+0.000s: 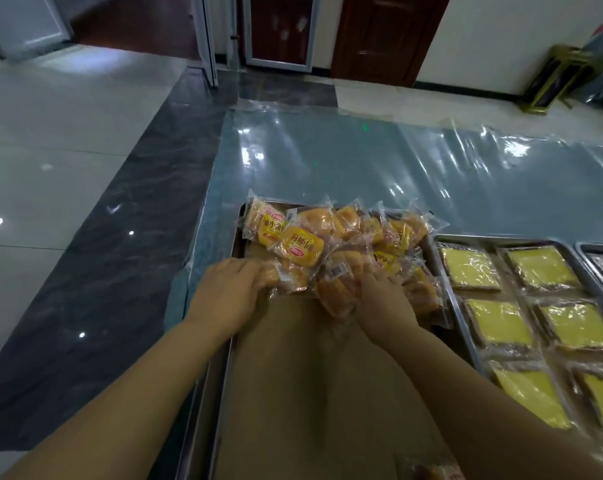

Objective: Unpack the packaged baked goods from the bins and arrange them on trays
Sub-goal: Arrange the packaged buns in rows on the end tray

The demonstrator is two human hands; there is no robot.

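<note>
Wrapped yellow buns point(331, 244) lie heaped at the far end of a paper-lined tray point(222, 382) on the bench point(327, 161). The left hand point(229, 292) curls round a packet at the heap's near edge. The right hand point(385, 303) has its fingertips buried in the heap, so its grip is unclear. Tugging could spill slippery packets onto the neighbouring tray point(501, 239). No bin is visible.

brown door point(386, 36) — plastic sheet point(327, 161)

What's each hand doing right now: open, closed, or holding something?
Left hand: grips a bun packet.
Right hand: fingers reach into the packet pile; whether it grips anything cannot be told.
</note>
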